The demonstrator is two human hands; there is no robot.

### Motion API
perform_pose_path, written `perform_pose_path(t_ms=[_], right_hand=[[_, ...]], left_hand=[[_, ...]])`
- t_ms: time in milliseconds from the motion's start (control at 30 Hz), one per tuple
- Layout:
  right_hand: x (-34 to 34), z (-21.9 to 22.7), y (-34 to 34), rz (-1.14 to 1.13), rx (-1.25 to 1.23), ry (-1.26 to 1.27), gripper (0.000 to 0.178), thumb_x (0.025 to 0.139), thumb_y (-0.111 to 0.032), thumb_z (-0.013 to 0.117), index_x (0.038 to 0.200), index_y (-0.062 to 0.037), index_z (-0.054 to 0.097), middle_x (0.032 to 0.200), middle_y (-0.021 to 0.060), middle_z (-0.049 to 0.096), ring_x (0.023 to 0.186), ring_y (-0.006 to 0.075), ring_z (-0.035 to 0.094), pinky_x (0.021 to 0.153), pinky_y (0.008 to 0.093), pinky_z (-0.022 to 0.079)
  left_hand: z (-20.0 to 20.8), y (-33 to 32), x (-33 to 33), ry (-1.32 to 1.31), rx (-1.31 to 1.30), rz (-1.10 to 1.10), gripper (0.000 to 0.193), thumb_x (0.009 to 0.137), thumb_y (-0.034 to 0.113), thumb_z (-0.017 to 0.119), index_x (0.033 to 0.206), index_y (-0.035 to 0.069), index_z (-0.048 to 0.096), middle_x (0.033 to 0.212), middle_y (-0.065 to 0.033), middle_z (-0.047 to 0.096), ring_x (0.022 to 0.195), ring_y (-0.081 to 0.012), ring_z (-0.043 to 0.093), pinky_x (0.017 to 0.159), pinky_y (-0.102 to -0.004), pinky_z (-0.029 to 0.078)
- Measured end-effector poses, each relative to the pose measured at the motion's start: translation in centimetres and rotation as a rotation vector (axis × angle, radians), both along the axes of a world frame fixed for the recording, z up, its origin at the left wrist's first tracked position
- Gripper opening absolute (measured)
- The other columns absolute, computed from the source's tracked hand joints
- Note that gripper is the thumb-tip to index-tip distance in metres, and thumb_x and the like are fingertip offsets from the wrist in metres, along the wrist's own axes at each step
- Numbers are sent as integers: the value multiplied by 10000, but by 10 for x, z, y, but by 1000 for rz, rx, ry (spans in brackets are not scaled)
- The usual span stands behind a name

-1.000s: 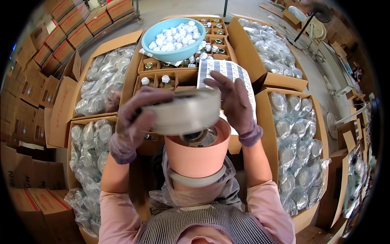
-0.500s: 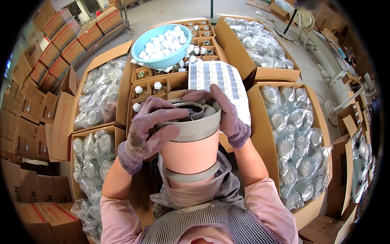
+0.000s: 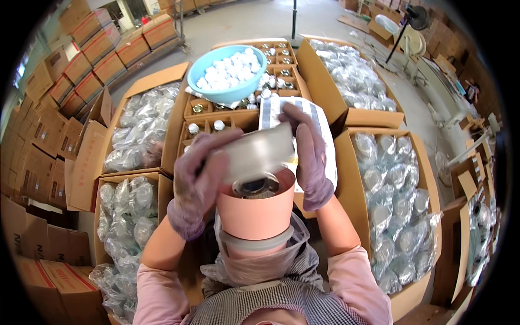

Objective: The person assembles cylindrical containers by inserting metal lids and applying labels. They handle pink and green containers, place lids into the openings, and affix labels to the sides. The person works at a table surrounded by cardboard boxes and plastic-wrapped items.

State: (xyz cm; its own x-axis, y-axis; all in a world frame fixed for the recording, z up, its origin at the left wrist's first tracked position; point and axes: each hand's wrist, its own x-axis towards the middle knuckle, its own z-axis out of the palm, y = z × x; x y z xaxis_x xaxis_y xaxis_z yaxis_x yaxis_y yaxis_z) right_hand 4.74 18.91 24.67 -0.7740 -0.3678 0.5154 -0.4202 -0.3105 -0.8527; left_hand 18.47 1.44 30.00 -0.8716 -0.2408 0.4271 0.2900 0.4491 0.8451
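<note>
In front of my chest stands a pink vacuum jug body (image 3: 257, 216), its lower part inside a clear plastic bag (image 3: 252, 264). A shiny round metal mouth (image 3: 254, 187) shows within the jug's open top. Above it a grey collar (image 3: 260, 153) is held tilted, its right end higher, smeared by motion. My left hand (image 3: 200, 176), in a dirty mauve glove, grips the collar's left side, thumb in front and fingers over the top. On the other side my gloved right hand (image 3: 313, 162) closes against the collar's right end, its fingers partly behind it.
Beyond my hands a blue basin (image 3: 227, 92) full of white caps rests on divided cartons of bottles. A printed sheet (image 3: 325, 130) lies to its right. Open cartons of plastic-wrapped pieces (image 3: 395, 189) flank me on both sides; stacked boxes (image 3: 103, 70) stand far left.
The grey collar has come up off the pink jug body and tilted, uncovering the metal mouth inside. Both hands have moved with it, and the view has shifted slightly.
</note>
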Motion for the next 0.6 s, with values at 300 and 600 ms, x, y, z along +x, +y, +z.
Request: perform_pose_path(t_ms=[300,600], right_hand=[[-28,55,-29,11,114,717,793,854,-223,669,1504,38,299,1357,298,492,1244,465,498,1076,476,408],[-48,69,-58,31,50,729,700,837,-203,666,1416,-17,317,1182,276,489,1118,460,532,925,488,480]], left_hand=[[-6,14,-29,106,261,-1,493,895,63,634,1366,-5,505,1221,-88,611,1142,-184,572,931,-343,490],[-27,1,-60,275,33,65,622,922,244,720,1410,-40,458,1295,-128,594,1153,-222,588,978,-328,474]])
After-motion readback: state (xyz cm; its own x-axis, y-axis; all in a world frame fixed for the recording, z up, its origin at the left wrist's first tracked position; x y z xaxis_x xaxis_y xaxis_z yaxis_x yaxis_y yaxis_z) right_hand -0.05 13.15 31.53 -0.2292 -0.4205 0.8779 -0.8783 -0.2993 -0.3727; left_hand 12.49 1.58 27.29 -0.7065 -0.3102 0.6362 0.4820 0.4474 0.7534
